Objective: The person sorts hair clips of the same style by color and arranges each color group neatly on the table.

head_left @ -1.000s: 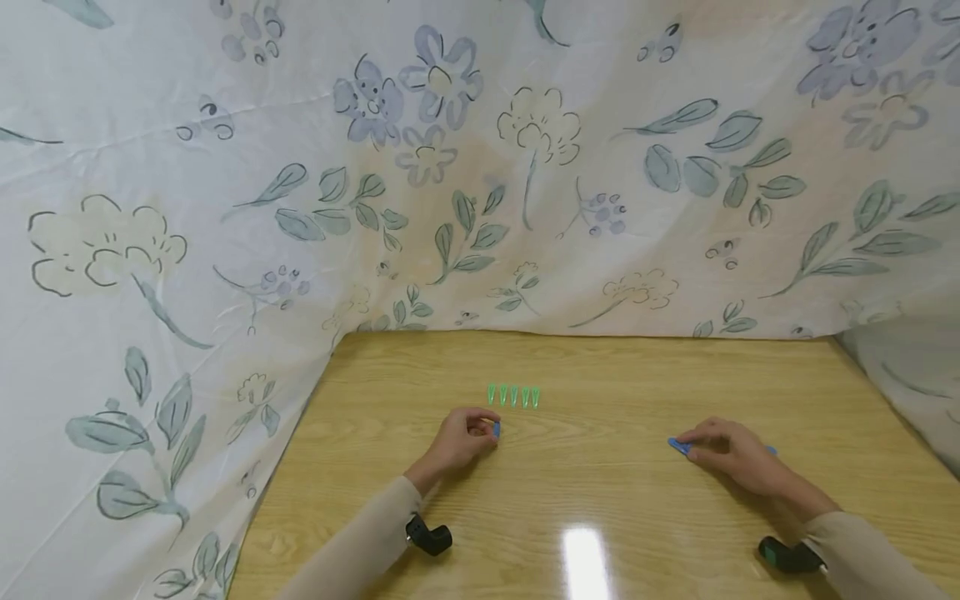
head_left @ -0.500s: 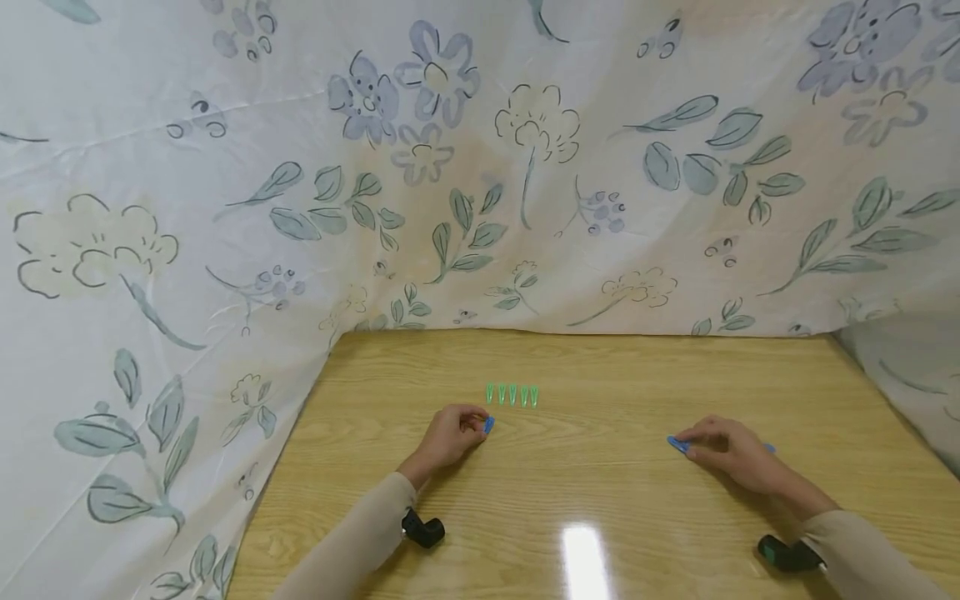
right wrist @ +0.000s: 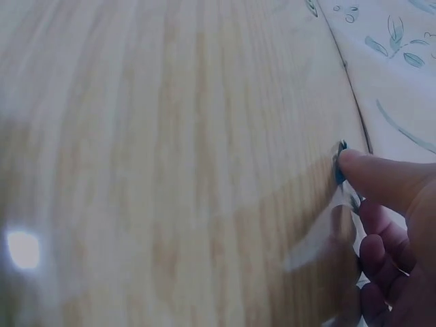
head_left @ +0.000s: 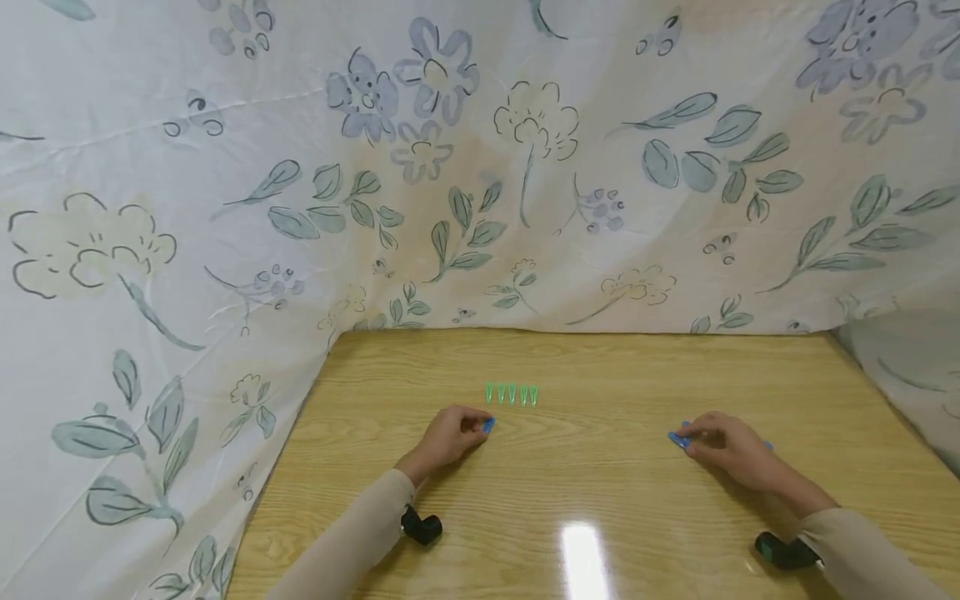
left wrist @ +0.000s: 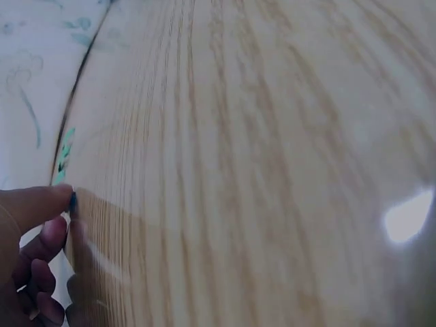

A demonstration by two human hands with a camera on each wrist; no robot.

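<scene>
My left hand [head_left: 450, 435] pinches a small blue clip [head_left: 489, 425] between thumb and fingertips, just below a row of several slim green clips [head_left: 512, 393]. In the left wrist view a sliver of this blue clip [left wrist: 73, 201] shows at the fingertips. Over on the right, my right hand [head_left: 726, 442] has thumb and forefinger on another blue clip [head_left: 678, 440], close over the table. A further bit of blue [head_left: 686, 424] peeks out behind those fingers, and one more blue piece [head_left: 768, 446] shows past the knuckles, mostly hidden by the hand.
The wood-grain table [head_left: 585, 475] has floral cloth [head_left: 540, 275] hanging along its back and both sides. A bright light reflection [head_left: 587, 558] lies on its near part. Black wrist cameras [head_left: 422, 527] are strapped to both sleeves.
My left hand has shifted slightly left with its blue clip, which has turned to a slant. My right hand stays nearly in place; a second bit of blue now shows behind its fingers.
</scene>
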